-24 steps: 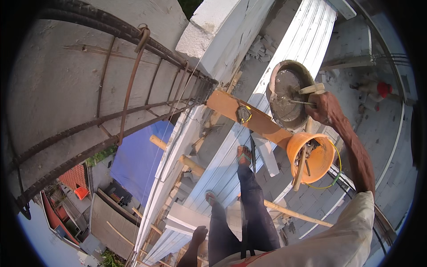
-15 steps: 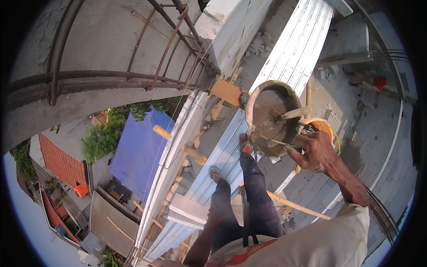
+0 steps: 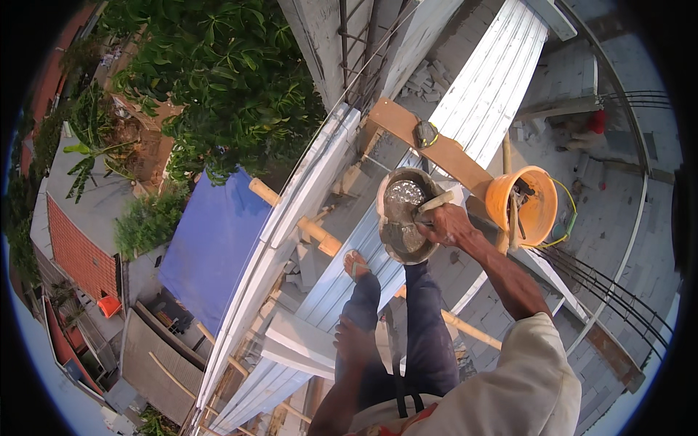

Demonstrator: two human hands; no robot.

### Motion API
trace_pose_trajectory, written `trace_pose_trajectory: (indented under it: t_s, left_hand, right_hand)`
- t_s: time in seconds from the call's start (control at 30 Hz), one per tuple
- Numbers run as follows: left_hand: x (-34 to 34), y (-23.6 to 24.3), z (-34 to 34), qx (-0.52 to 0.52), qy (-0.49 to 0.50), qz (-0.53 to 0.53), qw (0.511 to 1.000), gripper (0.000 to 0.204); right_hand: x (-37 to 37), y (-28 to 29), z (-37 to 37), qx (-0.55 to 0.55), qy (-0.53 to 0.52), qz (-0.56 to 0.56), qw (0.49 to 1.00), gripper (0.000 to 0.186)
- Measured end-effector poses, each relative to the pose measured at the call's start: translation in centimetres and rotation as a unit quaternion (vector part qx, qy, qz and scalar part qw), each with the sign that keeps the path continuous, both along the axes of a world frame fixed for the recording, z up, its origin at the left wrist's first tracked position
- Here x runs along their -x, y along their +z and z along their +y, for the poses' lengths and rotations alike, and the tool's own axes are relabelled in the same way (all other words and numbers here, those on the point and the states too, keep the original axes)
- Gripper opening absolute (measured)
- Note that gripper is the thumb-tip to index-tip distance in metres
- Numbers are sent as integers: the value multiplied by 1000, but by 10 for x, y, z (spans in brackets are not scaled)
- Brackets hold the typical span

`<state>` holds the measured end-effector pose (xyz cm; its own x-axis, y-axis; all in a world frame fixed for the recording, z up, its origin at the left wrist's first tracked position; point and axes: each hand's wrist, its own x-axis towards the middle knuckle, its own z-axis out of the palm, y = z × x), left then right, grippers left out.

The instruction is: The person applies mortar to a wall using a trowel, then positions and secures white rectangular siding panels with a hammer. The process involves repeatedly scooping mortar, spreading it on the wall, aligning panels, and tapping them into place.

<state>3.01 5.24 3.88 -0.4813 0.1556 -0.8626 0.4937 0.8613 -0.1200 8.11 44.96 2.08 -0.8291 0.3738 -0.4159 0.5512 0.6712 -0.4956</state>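
Note:
A round, dark bucket of wet grey mortar [image 3: 399,192] is in front of my legs, above the ribbed metal decking; what supports it from below is hidden. My right hand [image 3: 447,224] is closed at the bucket's right rim, its grip partly hidden. Next to those fingers, a pale wooden tool handle [image 3: 438,201] sticks out over the rim. My left hand [image 3: 352,338] lies on my left thigh with its fingers spread, holding nothing. To the right stands an orange bucket [image 3: 543,218] with several tools inside.
A brown board [image 3: 454,166] crosses the metal decking [image 3: 480,94], with a dark object with a yellow band [image 3: 426,134] on it. Bamboo poles [image 3: 320,236] jut out by the white wall edge [image 3: 302,200]. Beyond that edge, a blue tarp [image 3: 211,247] lies far below.
The mortar bucket and my right hand have moved left and look farther from my head. The view has shifted, bringing the orange bucket and my left hand into plain sight.

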Motion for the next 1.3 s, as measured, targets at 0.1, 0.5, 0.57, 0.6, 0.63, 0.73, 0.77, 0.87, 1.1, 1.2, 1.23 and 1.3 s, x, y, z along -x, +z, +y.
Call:
trace_pose_trajectory:
  t_s: [0.1,0.5,0.57,0.6,0.63,0.73,0.77,0.87,1.1,1.2,1.23,1.3]
  left_hand:
    - [-1,-3,-22,-3,8,-3,1000,105]
    - [-39,-1,-42,-9,51,-3,999,95]
    - [-41,-1,-48,-31,53,-2,998,96]
    - [-42,-2,-52,-49,59,-2,997,98]
    - [-43,-2,-56,-68,65,-2,996,99]
    - [-39,13,-64,-69,75,-44,994,97]
    - [-36,20,-68,-39,57,-66,995,93]
    - [-17,49,-64,53,-2,-107,993,82]
    - [27,70,-32,120,-165,-192,960,60]
    - [49,32,-54,125,-203,-241,941,52]
    - [53,22,-44,124,-205,-253,937,50]
    - [67,-9,-18,53,-140,-264,953,44]
  right_hand:
    - [-10,-55,-35,-34,-13,40,999,33]
    - [-41,-165,-104,-182,-62,130,973,29]
    - [-50,-183,-105,-121,-66,96,986,26]
    - [-52,-185,-107,-104,-71,104,987,25]
    - [-55,-187,-109,-87,-77,112,987,24]
    - [-72,-185,-128,9,-103,-8,995,15]
    - [-77,-185,-136,34,-111,-23,993,14]
    - [-95,-187,-161,1,-94,40,995,22]
    - [-94,-240,-162,65,46,-162,984,50]
    - [-72,-232,-104,155,-71,-102,980,41]
    - [-63,-228,-90,124,-108,-53,985,38]
    - [-53,-238,-70,-24,-74,-55,995,33]
